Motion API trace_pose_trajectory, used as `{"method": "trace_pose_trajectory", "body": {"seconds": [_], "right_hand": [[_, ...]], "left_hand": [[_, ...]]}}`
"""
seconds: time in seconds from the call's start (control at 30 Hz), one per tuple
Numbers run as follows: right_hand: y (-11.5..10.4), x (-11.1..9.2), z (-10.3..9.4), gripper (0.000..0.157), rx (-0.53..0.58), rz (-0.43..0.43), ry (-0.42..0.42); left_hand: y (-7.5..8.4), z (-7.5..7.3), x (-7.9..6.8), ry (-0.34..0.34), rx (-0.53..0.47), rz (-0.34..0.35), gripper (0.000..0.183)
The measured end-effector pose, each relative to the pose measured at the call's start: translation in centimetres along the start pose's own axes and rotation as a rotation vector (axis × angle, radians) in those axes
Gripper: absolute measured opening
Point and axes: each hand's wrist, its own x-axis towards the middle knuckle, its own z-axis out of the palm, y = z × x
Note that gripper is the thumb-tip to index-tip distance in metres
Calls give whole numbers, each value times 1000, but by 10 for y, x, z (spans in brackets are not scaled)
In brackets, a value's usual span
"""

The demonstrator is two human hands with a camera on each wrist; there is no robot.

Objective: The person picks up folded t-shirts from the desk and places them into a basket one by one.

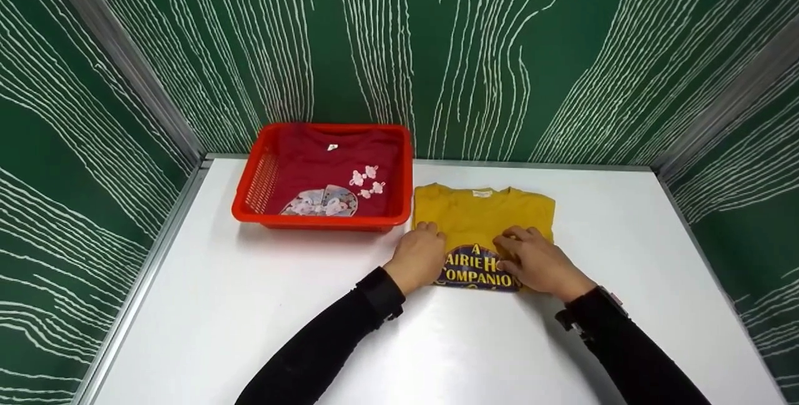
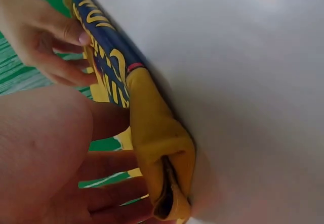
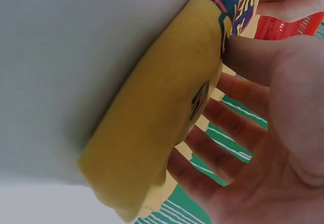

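A mustard-yellow T-shirt [image 1: 459,208] lies folded into a flat rectangle on the white table, collar toward the back wall. Its dark blue print [image 1: 471,271] with yellow lettering faces up near the front edge. My left hand [image 1: 419,256] rests on the shirt's left side, fingers pointing away from me. On the right side lies my right hand [image 1: 538,263], its fingers spread over the cloth and the print's edge. In the left wrist view, the folded layers [image 2: 169,183] show at the shirt's side. The right wrist view shows extended fingers [image 3: 238,105] against the shirt.
Left of the shirt stands a red plastic basket [image 1: 324,221], its right wall close to the shirt. Inside it lies a folded maroon shirt [image 1: 312,171] with pink and floral patches. Green panels with white streaks [image 1: 362,37] enclose the white table [image 1: 237,305] at back and sides.
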Motion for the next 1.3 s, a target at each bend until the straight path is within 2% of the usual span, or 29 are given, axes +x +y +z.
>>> {"method": "trace_pose_trajectory", "body": {"seconds": [0.2, 0.37, 0.5, 0.63, 0.77, 0.9, 1.03, 1.17, 1.3], "right_hand": [[-14, -8, 4, 46, 0, -35, 3], [-25, -20, 9, 46, -16, -55, 6], [-31, -29, 11, 43, 3, -79, 24], [-36, -34, 9, 41, 32, -83, 0], [-31, -28, 1, 32, 82, -47, 23], [-13, -14, -18, 23, 139, 21, 125], [14, 1, -37, 25, 121, 128, 173], [34, 13, -39, 29, 96, 211, 100], [46, 16, -29, 35, 93, 245, 2]], "left_hand": [[-3, 2, -18, 53, 61, 10, 32], [-8, 3, -34, 75, 68, 44, 30], [-13, 5, -47, 93, 15, 57, 28], [-16, 2, -55, 62, -79, 46, 29], [-24, -4, -52, 42, -172, 26, 27], [-29, -6, -43, 111, -185, -20, 21], [-24, -2, -31, 163, -155, -84, 34], [-18, 4, -20, 161, -88, -121, 40], [-14, 8, -12, 149, 2, -114, 41]]}}
